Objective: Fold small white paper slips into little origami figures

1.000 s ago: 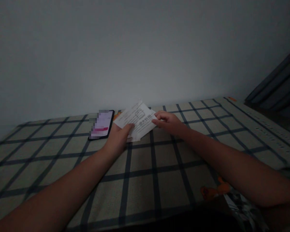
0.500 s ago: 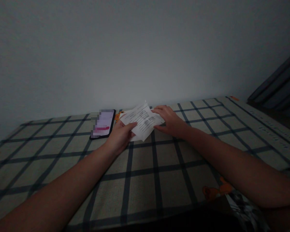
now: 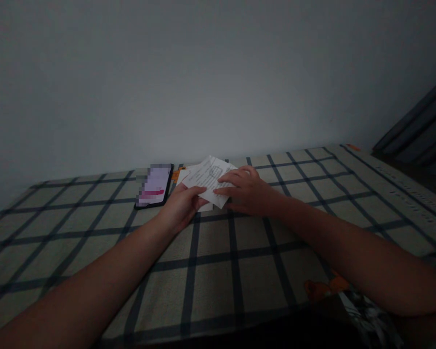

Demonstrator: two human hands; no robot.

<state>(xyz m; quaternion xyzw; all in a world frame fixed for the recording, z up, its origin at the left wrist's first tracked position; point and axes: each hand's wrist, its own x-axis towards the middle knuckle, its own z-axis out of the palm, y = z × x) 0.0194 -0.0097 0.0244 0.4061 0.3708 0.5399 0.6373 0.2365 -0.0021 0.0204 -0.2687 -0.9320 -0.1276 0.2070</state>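
A creased white sheet of printed paper (image 3: 207, 178) is held just above the checked cloth, tilted so its corners point up and down. My left hand (image 3: 183, 203) pinches its lower left side, thumb on top and fingers underneath. Across its right part lie the fingers of my right hand (image 3: 245, 191), gripping that edge and covering some of the print; the thumb is hard to make out. Beneath the sheet, more white paper (image 3: 206, 207) shows at the lower edge and at the upper left. The small print cannot be read.
A phone (image 3: 156, 186) with a lit, partly blurred screen lies left of the papers. The checked cloth (image 3: 210, 271) covers the surface up to a plain wall (image 3: 218, 77). Dark folded fabric (image 3: 421, 128) hangs at the far right.
My right hand has moved left and over the sheet, from its right edge onto the print. The sheet looks flatter and more tightly folded. My left hand stays in place.
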